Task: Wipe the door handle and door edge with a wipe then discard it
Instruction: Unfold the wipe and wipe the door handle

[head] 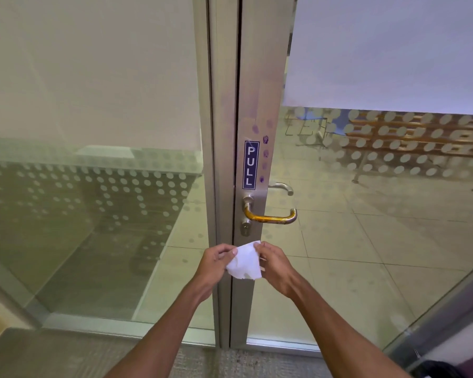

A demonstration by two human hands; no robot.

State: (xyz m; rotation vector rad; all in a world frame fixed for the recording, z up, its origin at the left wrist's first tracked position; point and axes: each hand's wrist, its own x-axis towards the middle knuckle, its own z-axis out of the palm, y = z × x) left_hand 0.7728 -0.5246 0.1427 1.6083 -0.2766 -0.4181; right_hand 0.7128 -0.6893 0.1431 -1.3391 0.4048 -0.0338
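Note:
A white wipe [245, 261] is stretched between my two hands, just below the lock. My left hand [216, 261] pinches its left edge and my right hand [275, 264] pinches its right edge. Above them, the metal lever door handle [271, 217] sticks out to the right from the door's aluminium edge strip [260, 105]; the handle carries yellow-orange smears. Purple smudges dot the edge strip beside a blue PULL sticker [250, 165]. The wipe touches neither the handle nor the strip that I can tell.
A keyhole cylinder [245, 229] sits under the handle. A fixed glass panel with frosted dots [93, 186] stands left of the door. Through the door glass I see a second handle [281, 186], a tiled floor and benches [421, 143].

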